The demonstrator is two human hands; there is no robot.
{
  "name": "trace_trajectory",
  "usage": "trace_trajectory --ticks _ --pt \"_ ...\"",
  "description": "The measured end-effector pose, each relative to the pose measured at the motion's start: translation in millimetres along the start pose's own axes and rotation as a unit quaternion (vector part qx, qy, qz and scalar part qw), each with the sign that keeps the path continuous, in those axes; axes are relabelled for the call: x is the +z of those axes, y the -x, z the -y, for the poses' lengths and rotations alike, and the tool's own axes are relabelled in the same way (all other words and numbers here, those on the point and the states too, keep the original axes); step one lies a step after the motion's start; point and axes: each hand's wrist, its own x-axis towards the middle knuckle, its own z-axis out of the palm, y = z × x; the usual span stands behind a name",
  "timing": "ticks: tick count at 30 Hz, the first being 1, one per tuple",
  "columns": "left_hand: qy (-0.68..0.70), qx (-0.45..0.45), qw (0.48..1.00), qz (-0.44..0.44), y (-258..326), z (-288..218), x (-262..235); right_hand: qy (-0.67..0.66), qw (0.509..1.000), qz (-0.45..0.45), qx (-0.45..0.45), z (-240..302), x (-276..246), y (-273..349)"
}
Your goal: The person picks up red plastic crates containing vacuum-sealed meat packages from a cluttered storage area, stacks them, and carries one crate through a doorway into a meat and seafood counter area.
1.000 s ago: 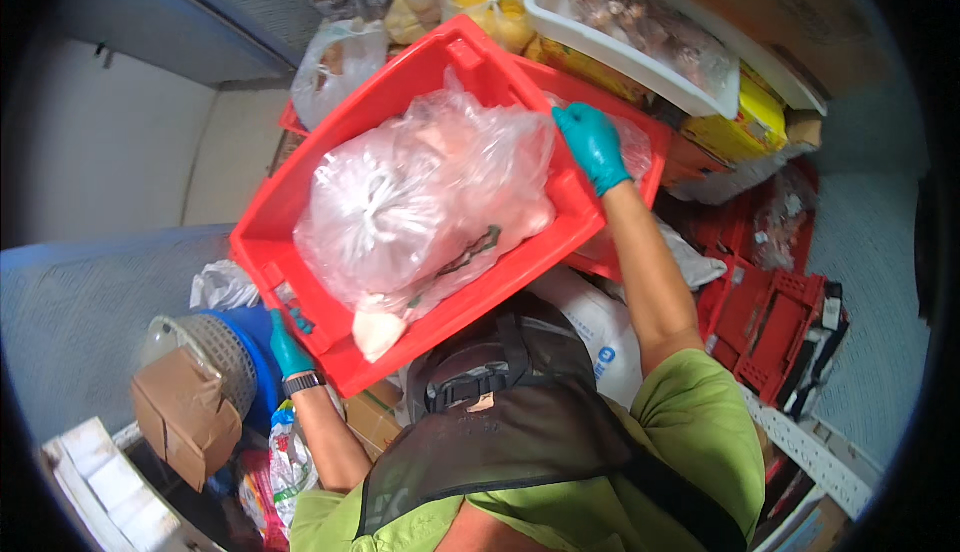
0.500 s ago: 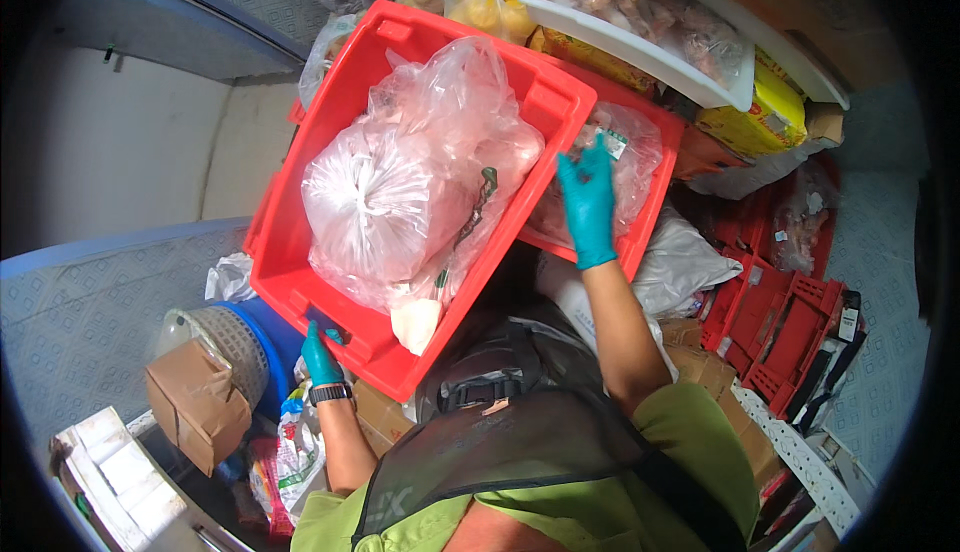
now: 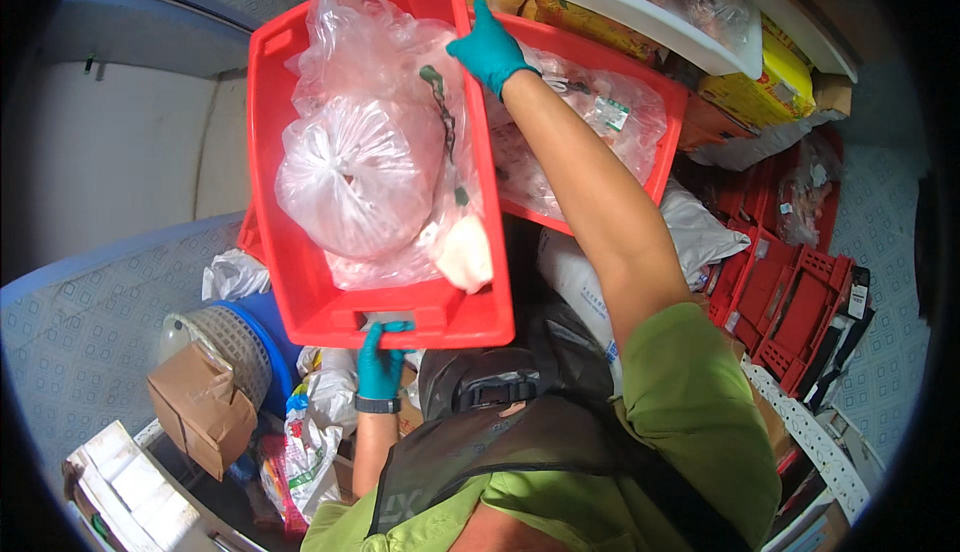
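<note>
Above a cluttered storeroom floor, a person in teal gloves holds a red plastic crate filled with clear plastic bags. Their left hand clenches the handle slot on the crate's near edge, while the right hand grasps its far right rim. Just right, a second red crate carries more bagged goods; a white tray sits farther back. A cardboard box lies near left.
</note>
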Motion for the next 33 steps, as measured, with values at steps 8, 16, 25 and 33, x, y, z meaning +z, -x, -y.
trace_trajectory --ticks 8,16,25,33 --pt "-0.379 -0.038 0.857 0.347 51 -69 73 0.175 0.961 0.208 0.049 -38 -58 144" --pt "-0.324 0.266 0.899 -0.128 -69 -190 30 0.233 0.954 0.187 -0.030 -44 -80 104" --pt "-0.266 0.195 0.940 -0.087 -169 -201 26 -0.088 0.985 -0.139 0.056 -87 -179 143" --pt "-0.315 0.202 0.914 -0.159 -165 -182 32 -0.531 0.833 -0.001 0.155 -90 -55 222"
